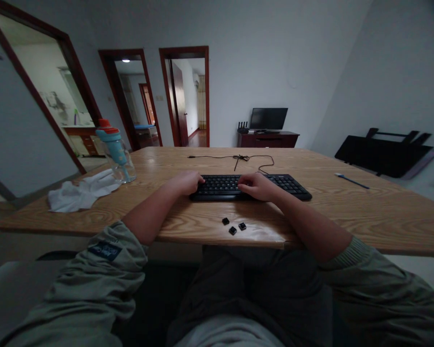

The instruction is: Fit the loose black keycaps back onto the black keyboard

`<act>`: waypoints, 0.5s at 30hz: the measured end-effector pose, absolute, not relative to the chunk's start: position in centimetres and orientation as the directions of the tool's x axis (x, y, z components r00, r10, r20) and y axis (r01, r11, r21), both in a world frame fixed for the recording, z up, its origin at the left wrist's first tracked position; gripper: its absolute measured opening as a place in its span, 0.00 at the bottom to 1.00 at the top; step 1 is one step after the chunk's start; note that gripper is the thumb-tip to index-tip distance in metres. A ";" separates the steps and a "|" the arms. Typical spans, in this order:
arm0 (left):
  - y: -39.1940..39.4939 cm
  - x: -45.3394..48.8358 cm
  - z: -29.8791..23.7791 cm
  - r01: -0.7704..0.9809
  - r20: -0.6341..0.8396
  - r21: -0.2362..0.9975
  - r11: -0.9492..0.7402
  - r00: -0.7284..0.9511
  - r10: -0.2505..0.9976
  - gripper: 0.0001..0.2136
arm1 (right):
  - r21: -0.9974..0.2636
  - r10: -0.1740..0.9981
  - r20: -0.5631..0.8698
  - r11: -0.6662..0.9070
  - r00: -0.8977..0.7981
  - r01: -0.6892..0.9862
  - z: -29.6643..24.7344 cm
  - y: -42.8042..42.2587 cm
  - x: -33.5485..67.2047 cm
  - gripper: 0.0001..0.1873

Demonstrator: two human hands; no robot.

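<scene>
A black keyboard (275,185) lies across the middle of a wooden table (365,212). My left hand (186,183) rests at the keyboard's left end, fingers curled against its edge. My right hand (256,185) lies over the middle keys, fingers bent down as if pinching at a key; what is between the fingertips is too small to see. Three loose black keycaps (233,226) sit on the table in front of the keyboard, near the front edge. The keyboard's black cable (242,157) trails off behind it.
A water bottle (115,152) with a red and blue lid stands at the table's left, beside a crumpled white cloth (79,195). A blue pen (350,180) lies at the right. A dark folded table (383,152) leans on the right wall. Doorways open at the back left.
</scene>
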State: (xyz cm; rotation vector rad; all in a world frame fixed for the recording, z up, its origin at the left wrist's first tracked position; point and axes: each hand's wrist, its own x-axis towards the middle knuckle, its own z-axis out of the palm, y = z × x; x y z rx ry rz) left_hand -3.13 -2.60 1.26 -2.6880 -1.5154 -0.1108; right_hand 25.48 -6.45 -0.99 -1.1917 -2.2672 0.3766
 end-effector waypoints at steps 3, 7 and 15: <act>-3.0 -2.3 1.4 0.846 0.104 -0.117 -0.521 0.532 0.840 0.20 | -0.483 0.832 0.345 0.554 -0.435 0.677 -1.1 -6.2 25.8 0.13; -3.6 -0.9 1.3 0.843 0.131 -0.239 -0.482 0.520 0.844 0.11 | -0.488 0.832 0.407 0.547 -0.377 0.680 -1.0 -5.8 26.7 0.14; -5.3 2.5 0.3 0.818 0.192 -0.333 -0.469 0.545 0.816 0.12 | -0.476 0.820 0.487 0.539 -0.301 0.695 -1.1 -5.0 27.7 0.14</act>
